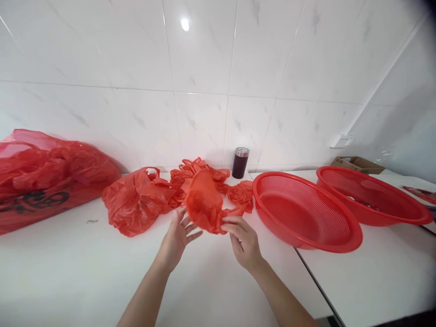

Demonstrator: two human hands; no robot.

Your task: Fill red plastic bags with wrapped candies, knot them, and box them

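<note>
A crumpled red plastic bag [204, 200] is held up over the white table, its upper part puffed out. My right hand [243, 240] pinches the bag's gathered lower right end between thumb and fingers. On the other side my left hand [179, 236] has its fingers spread beside the bag's lower left edge; whether they touch it I cannot tell. Just behind lie more crumpled red bags [184, 175], and a larger bunched red bag [138, 200] rests to the left. A small red bag [241, 193] lies to the right, partly behind the held one.
Two red perforated plastic basins, a near one [306, 243] and a far one [378, 219], stand on the right. A dark lidded cup [240, 162] is by the tiled wall. A big stuffed red bag [64, 168] fills the left; a cardboard box [357, 164] sits back right.
</note>
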